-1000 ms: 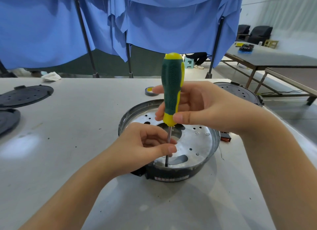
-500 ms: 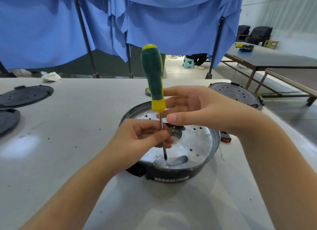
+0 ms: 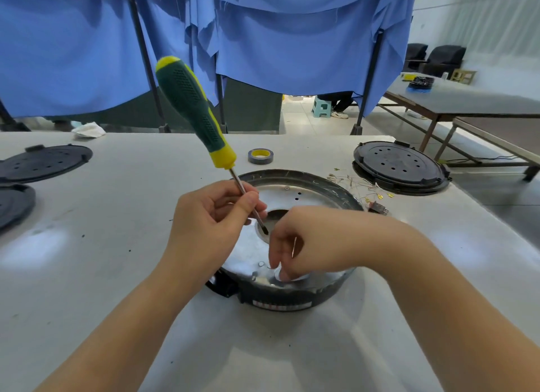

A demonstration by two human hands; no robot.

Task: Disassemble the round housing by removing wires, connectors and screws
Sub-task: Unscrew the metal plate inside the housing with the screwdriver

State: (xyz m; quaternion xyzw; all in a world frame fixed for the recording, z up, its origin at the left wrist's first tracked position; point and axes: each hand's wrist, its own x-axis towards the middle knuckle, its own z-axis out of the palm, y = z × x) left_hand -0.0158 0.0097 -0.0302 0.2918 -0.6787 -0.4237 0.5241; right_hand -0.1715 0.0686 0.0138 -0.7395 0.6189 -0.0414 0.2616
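The round housing point(image 3: 321, 184), a black shell holding a silver metal plate point(image 3: 306, 196) with holes, sits mid-table. My left hand point(image 3: 210, 225) pinches the metal shaft of a green-and-yellow screwdriver point(image 3: 190, 105). The tool leans up and to the left, its tip lifted just above the plate's centre hole. My right hand point(image 3: 309, 239) reaches down onto the near part of the plate, fingertips pinched together on a small screw that they mostly hide. Another small screw head point(image 3: 261, 264) shows just left of those fingertips.
A roll of grey tape point(image 3: 260, 156) lies behind the housing. Loose wires point(image 3: 359, 187) and a small black connector point(image 3: 378, 209) lie to its right, beside a black round lid point(image 3: 397, 166). Two more black lids point(image 3: 43, 162) sit at the left edge. Blue curtains hang behind the table.
My right hand let go of the screwdriver handle and dropped to the near part of the plate. My left hand lifted the tool off the screw and tilted it to the left.
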